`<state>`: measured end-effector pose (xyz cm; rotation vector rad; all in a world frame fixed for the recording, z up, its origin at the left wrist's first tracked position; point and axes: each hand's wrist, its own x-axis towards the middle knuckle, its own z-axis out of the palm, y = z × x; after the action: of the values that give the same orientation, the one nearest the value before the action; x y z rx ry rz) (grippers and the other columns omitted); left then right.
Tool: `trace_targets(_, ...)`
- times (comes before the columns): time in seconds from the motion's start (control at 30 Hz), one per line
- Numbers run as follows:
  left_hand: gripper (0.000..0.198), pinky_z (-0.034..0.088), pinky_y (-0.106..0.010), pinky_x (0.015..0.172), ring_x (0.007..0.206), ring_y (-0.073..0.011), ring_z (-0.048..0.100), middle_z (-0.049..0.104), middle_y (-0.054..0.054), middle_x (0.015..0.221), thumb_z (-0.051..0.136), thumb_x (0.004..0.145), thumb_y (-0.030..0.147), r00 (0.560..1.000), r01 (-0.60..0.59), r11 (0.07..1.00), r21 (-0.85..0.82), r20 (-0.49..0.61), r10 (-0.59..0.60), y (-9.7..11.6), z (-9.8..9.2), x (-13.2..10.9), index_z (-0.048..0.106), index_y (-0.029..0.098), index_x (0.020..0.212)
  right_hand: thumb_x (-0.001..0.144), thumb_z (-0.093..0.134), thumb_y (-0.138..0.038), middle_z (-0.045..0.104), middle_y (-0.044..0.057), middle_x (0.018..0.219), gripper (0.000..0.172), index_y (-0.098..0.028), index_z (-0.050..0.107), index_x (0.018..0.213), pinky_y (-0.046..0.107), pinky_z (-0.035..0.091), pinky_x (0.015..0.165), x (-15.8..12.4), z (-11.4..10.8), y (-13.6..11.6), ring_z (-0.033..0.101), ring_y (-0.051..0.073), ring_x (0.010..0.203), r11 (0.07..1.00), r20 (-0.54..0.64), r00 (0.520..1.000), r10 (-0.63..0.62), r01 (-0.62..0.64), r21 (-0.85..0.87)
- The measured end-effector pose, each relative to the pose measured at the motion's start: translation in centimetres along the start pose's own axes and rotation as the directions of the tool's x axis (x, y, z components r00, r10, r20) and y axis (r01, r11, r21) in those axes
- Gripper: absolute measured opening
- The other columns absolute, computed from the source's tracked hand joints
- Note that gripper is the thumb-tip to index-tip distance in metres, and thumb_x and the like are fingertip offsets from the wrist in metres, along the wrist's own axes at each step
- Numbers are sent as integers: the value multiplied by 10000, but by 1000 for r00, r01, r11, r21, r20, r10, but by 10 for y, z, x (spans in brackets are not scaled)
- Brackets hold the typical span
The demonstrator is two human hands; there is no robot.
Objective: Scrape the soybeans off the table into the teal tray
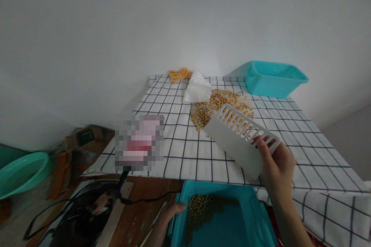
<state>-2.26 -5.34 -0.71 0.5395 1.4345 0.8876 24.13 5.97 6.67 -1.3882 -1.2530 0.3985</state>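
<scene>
We are holding a white slotted scoop [240, 139] in our right hand [276, 170], right of the frame's middle; the fingers are curling round its slotted end, thumb on top, and the scoop is tilting down toward the upper left, its open mouth lying at the edge of a pile of beans [217, 108] on the desk [185, 150]. The beans are spreading over the checked cloth just above the scoop, and some are showing through the slots.

Our left hand [171, 212] is gripping the left rim of a teal tub [232, 216] at the bottom centre of the frame, fingers closing over the edge. More beans [203, 208] are lying inside this tub, heaped toward its left side.

Just above the pile on the desk a white bag [197, 87] is lying crumpled, touching the beans. Beyond it, at the desk's far edge, an orange bundle [179, 73] is sitting near the wall. A second teal tub [272, 79] is standing at the upper right of the desk, well apart from the scoop.

At the lower left a black cable [87, 197] is trailing over a brown surface, and a green basin [21, 173] is showing at the left edge.
</scene>
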Motion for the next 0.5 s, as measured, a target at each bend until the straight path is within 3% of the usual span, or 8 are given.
trace_targets(0.23, 301, 529, -460, 924, 1022, -290, 684, 790, -52, 896, 561, 807, 456, 1000, -27, 1000, 12, 15, 27, -11, -6, 2, 792, 267, 774, 868, 601, -392, 683, 12, 765, 216, -196, 645, 786, 266, 402, 623, 0, 0, 2, 614, 171, 700, 999, -1, 999, -32, 32, -11)
trace_targets(0.3, 296, 534, -463, 917, 1056, -314, 663, 783, -57, 981, 682, 688, 522, 996, -85, 996, 22, 17, 85, -22, -12, 4, 784, 286, 835, 866, 603, -391, 681, 13, 767, 214, -197, 642, 785, 270, 405, 634, 0, 1, 2, 614, 172, 708, 1000, -25, 999, -27, 27, -11)
trace_targets(0.37, 511, 519, -447, 947, 1098, -331, 633, 757, -35, 1094, 841, 468, 462, 977, -214, 974, 68, 38, 212, -36, -20, 8, 754, 328, 953, 869, 602, -388, 678, 13, 758, 214, -197, 643, 781, 272, 404, 637, 1, 2, 1, 611, 171, 704, 999, -32, 999, -24, 23, -25)
trace_targets(0.4, 573, 508, -452, 964, 1111, -336, 624, 754, -28, 1104, 855, 436, 436, 963, -270, 956, 114, 56, 265, -44, -24, 12, 740, 347, 990, 870, 602, -384, 679, 13, 762, 211, -197, 645, 782, 273, 406, 642, 1, 2, 0, 614, 171, 709, 999, -27, 999, -27, 26, -29)
trace_targets(0.5, 591, 504, -469, 974, 1132, -366, 608, 749, -30, 1112, 846, 421, 406, 962, -267, 944, 196, 114, 248, -63, -34, 23, 747, 343, 999, 875, 599, -362, 687, 13, 789, 188, -201, 642, 790, 275, 420, 663, 2, 3, -1, 627, 172, 735, 998, 1, 998, -60, 60, 0)
